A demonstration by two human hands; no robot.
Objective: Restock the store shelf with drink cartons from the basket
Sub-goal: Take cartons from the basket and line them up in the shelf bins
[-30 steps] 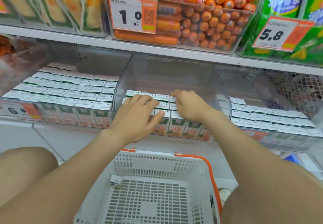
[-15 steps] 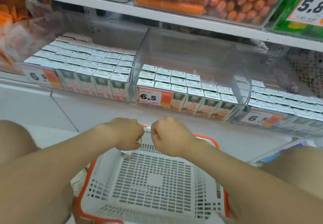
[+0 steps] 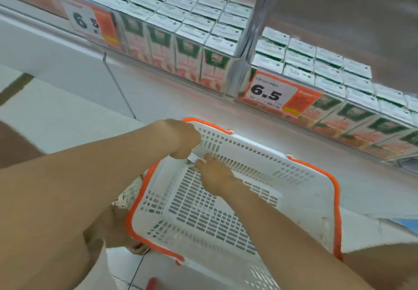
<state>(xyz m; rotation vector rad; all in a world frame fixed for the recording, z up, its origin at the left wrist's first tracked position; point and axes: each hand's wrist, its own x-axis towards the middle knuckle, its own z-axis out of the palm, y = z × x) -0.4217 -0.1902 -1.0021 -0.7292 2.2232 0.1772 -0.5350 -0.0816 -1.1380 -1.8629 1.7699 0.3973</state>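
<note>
Drink cartons (image 3: 187, 54) stand upright on the shelf (image 3: 172, 102), long axis vertical, white tops up, green-and-pink fronts facing the person. They are packed in tight rows inside clear bins (image 3: 245, 63). The left bin is filled front to back. The next bin to the right has rows at its front and bare bin wall behind.

Each bin front carries a price tag, the near one (image 3: 273, 95) reading 6.5.

Basket (image 3: 316, 199), white with an orange rim, sits on the floor (image 3: 56, 118) just below the shelf edge, mouth up. Its long side runs roughly along the shelf front.

Left hand (image 3: 184, 139) is at the basket's far-left corner, knuckles up, fingers curled tight. Whether they grip the rim or a small white bit there, cannot tell; it is blurred. The left forearm comes in from lower left.

Right hand (image 3: 214, 174) is inside the basket, back of hand up, fingers stretched toward the far wall. Its fingertips meet the same spot just under the left hand. The right forearm crosses the basket from lower right.

A shoe (image 3: 129, 196) touches the basket's left side.
</note>
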